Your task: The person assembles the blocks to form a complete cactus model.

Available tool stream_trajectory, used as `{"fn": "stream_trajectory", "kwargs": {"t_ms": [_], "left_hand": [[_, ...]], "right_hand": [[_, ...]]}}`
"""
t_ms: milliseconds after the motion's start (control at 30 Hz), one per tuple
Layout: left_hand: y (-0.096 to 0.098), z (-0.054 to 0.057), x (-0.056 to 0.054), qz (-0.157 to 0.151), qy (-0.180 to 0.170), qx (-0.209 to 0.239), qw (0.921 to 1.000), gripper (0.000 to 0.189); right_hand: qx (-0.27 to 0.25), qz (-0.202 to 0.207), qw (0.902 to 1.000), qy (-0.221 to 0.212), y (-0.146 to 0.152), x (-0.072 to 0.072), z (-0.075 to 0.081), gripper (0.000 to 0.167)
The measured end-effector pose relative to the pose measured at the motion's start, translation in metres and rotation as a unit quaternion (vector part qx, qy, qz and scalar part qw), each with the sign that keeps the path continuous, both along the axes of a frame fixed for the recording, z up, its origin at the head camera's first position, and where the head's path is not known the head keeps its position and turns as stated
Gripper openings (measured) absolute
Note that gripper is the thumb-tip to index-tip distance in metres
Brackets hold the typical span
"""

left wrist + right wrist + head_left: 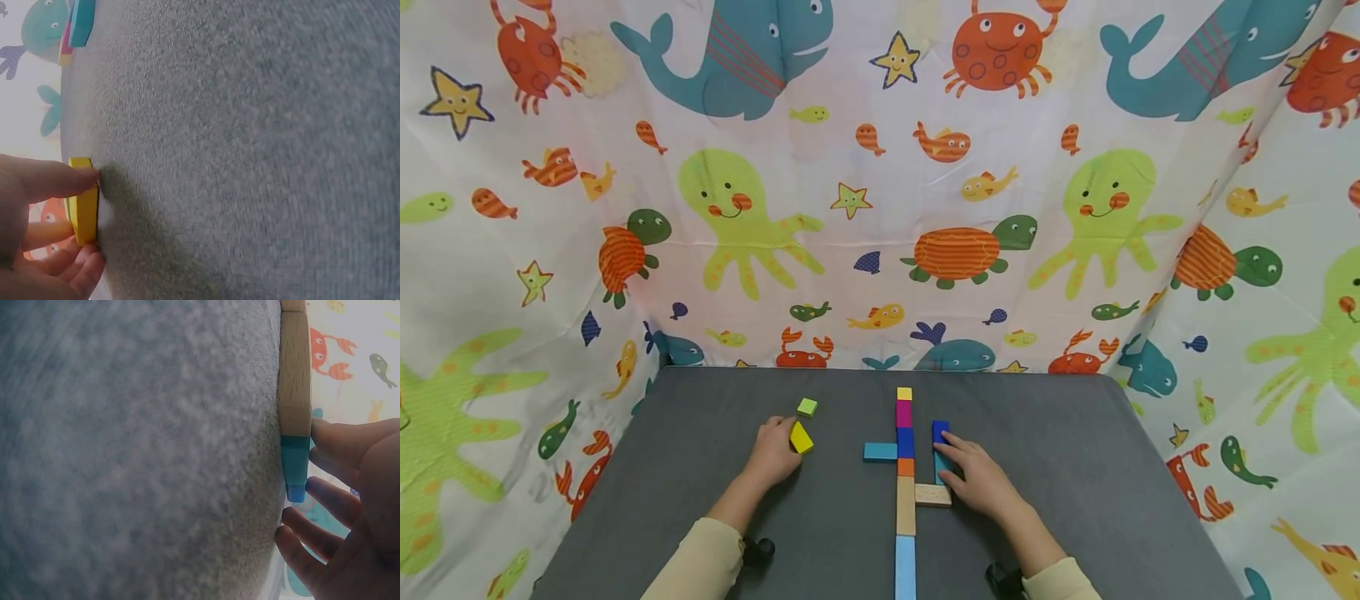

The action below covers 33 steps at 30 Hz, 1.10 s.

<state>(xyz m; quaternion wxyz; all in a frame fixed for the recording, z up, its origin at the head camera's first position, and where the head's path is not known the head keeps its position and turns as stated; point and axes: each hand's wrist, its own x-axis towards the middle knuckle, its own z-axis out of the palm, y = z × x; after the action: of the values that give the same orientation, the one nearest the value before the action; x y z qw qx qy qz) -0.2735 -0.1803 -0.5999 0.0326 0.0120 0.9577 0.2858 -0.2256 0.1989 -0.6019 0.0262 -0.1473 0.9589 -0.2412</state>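
My left hand (775,451) pinches a yellow block (801,438) between thumb and fingers on the grey table, with a small green block (807,407) just beyond it. In the left wrist view, the thumb lies across the near face of the yellow block and fingertips are at its other end. My right hand (981,477) rests relaxed fingers at a dark blue block (939,428) and a teal block (941,467), which stand end to end. Their near end meets a plain wooden block (933,496) jutting sideways from a long row of blocks.
The row runs toward the person: yellow, magenta (904,413), blue (906,442), orange (906,467), wooden (906,505) and light blue (906,568) pieces. Another teal block (880,452) juts left from it. A sea-animal curtain (865,250) hangs behind the grey table (842,525).
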Motion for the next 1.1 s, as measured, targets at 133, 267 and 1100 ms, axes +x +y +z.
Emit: {"fn": "stream_trajectory", "kwargs": {"t_ms": [133,267,1100], "left_hand": [[0.004,0.002,0.0,0.01,0.005,0.006,0.9999,0.064],[0.013,0.004,-0.004,0.008,0.01,0.026,0.9996,0.062],[0.096,0.01,-0.034,-0.083,0.0,0.065,0.9944,0.055]], "right_hand": [[0.0,0.001,1.0,-0.001,0.0,-0.001,0.0,0.052],[-0.001,0.001,1.0,-0.003,0.0,-0.001,0.0,0.052],[-0.005,0.008,1.0,0.003,0.002,0.001,0.003,0.051]]}}
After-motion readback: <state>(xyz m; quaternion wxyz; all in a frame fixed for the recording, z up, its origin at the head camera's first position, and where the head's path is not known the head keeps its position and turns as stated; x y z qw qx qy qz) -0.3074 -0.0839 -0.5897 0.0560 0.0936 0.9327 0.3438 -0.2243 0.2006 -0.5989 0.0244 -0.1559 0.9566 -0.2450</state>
